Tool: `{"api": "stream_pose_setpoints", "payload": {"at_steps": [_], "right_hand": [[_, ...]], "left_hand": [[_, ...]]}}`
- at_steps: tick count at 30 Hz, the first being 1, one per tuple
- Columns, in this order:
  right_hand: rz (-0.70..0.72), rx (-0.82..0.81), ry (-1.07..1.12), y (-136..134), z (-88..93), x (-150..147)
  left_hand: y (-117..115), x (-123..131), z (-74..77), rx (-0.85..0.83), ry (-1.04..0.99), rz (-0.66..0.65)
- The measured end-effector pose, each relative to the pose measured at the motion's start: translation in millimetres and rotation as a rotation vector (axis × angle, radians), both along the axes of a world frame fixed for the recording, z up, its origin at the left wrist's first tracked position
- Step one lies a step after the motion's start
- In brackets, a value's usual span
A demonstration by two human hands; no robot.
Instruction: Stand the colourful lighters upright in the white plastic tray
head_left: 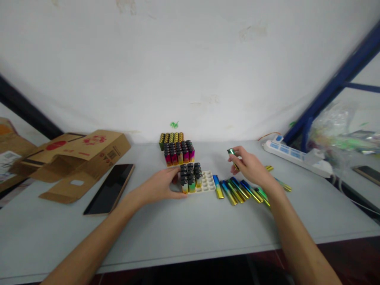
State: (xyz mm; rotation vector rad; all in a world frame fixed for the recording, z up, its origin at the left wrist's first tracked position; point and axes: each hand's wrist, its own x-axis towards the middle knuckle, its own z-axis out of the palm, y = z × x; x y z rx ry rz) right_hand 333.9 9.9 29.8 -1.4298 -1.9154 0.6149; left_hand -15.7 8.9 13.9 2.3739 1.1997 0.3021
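Observation:
A white tray with round holes (210,181) lies mid-table; several black-topped lighters (191,185) stand upright in its left part. My left hand (162,183) reaches round the left side of this tray, thumb at the front corner, fingertips partly hidden behind the lighters. Above the table, to the right of the tray, my right hand (247,162) grips a shiny green and gold tube (231,151) between thumb and fingers. Several blue, green and gold tubes (228,192) lie loose below and beside that hand.
Behind the tray stand a block of pink and purple lighters (180,156) and a block with gold tops (166,138). On the left are a black tablet-like device (110,189) and an opened cardboard box (103,144). A white power strip (297,157) lies back right.

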Motion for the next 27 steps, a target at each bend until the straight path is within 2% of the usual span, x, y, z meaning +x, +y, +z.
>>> {"api": "stream_pose_setpoints", "payload": {"at_steps": [3,7,16,27], "right_hand": [[0.028,-0.012,0.132,-4,-1.9,-16],[-0.008,0.043,0.249,-5,-7.7,-34],[-0.185,0.121,0.159,-13,-4.6,-50],[-0.147,0.082,0.152,-9,-11.7,-49]], "left_hand": [[0,0,-0.1,0.016,0.014,0.006],[-1,0,1.0,0.01,-0.014,0.001],[-1,1,1.6,0.011,-0.009,0.003],[-1,2,3.9,0.019,0.003,0.01]]}}
